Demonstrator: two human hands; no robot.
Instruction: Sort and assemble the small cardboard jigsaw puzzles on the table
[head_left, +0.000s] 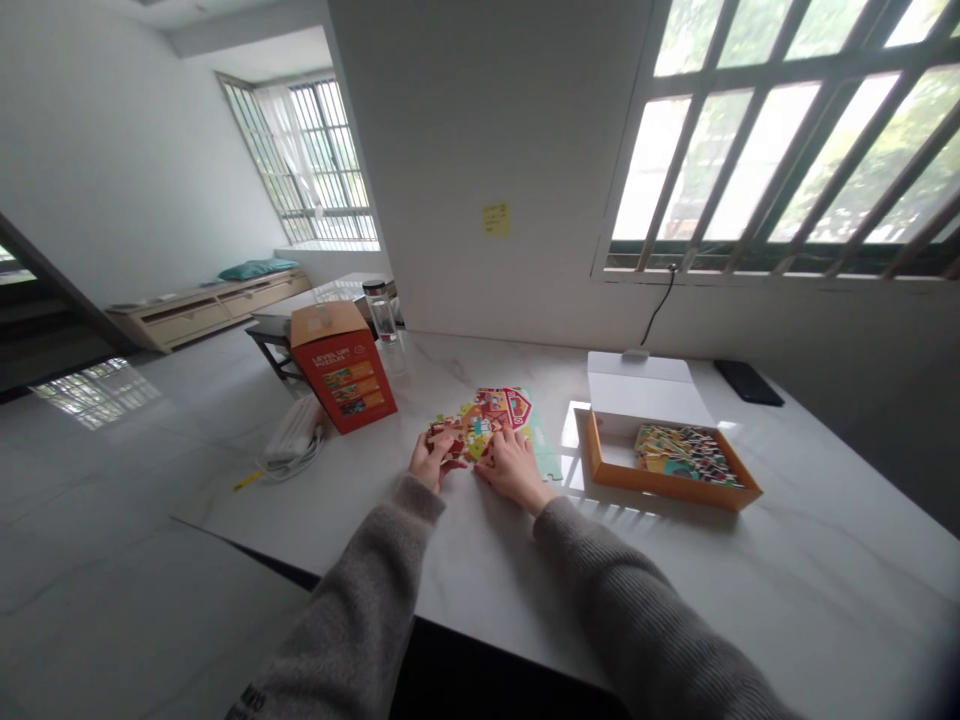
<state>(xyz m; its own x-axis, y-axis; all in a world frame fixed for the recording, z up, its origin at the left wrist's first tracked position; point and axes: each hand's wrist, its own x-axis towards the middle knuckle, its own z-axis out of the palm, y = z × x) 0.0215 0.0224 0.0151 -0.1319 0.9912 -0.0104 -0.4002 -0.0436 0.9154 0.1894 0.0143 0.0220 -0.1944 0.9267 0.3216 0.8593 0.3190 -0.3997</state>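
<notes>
A partly joined colourful jigsaw puzzle (499,412) lies flat on the white marble table (787,580). My left hand (430,458) rests on its near left edge, fingers curled and pinched on puzzle pieces. My right hand (512,464) lies on the near middle of the puzzle, fingers bent and pressing down on the pieces. Both arms wear grey knit sleeves. An orange tray-like box (667,480) with a white lid flap, to the right of the puzzle, holds several loose pieces (686,452).
An upright orange puzzle carton (342,366) stands to the left, with a white power strip (292,432) near the table's left edge. A glass jar (381,310) stands behind it. A black flat device (748,383) lies far right by the wall.
</notes>
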